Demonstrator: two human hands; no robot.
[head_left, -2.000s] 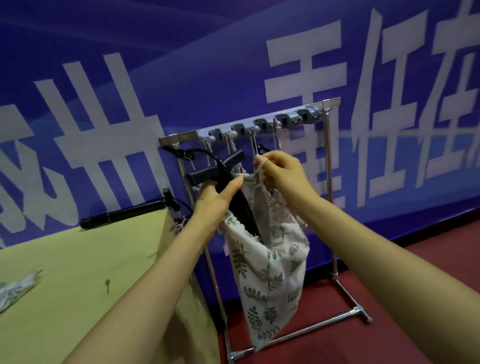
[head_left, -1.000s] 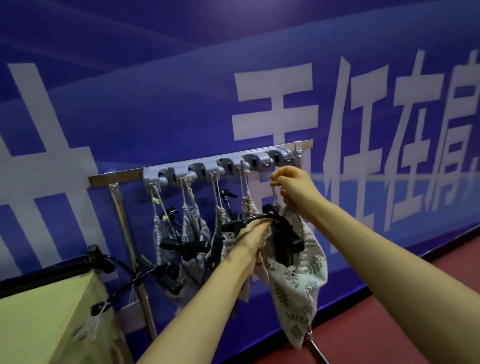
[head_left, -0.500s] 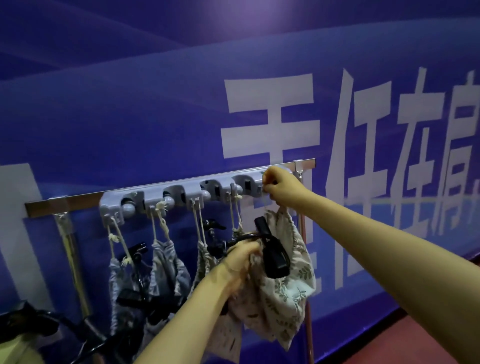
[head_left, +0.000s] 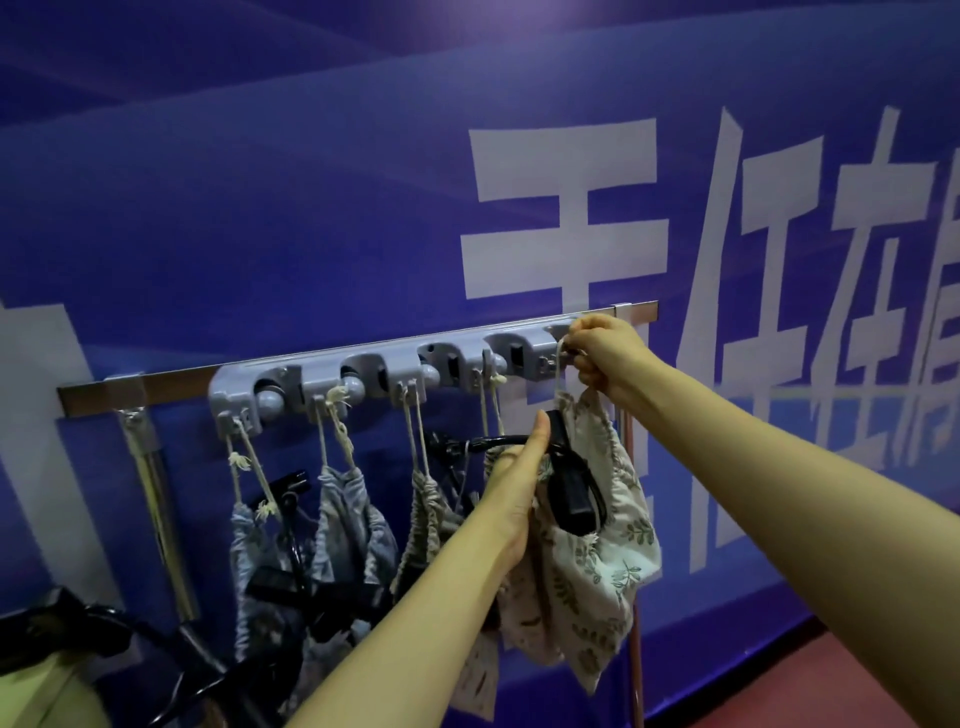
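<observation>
At the right end of the grey plastic hook rail (head_left: 363, 376), the right hand (head_left: 605, 358) pinches the pale drawstring cord (head_left: 559, 376) of the cream cloth bag printed with green leaves (head_left: 602, 566). Its grip is clamped on the cord right against the last hook. The bag hangs below that hand with its gathered mouth open and tilted toward the camera. Out of the mouth sticks a black plastic block-shaped device (head_left: 569, 493), and a thin black curved tube (head_left: 498, 441) runs from it to the left.

The left hand (head_left: 514, 483) holds the bag from the left side. Its grip is curled round the cloth at the rim, and the thumb points up and touches the top of the black device.

More patterned cloth bags (head_left: 345, 519) hang by their own cords from the hooks further left, with black parts showing between them. The rail sits on a brushed metal crossbar (head_left: 171, 384) of a rack, which stands in front of a blue banner with large white characters (head_left: 311, 208).
</observation>
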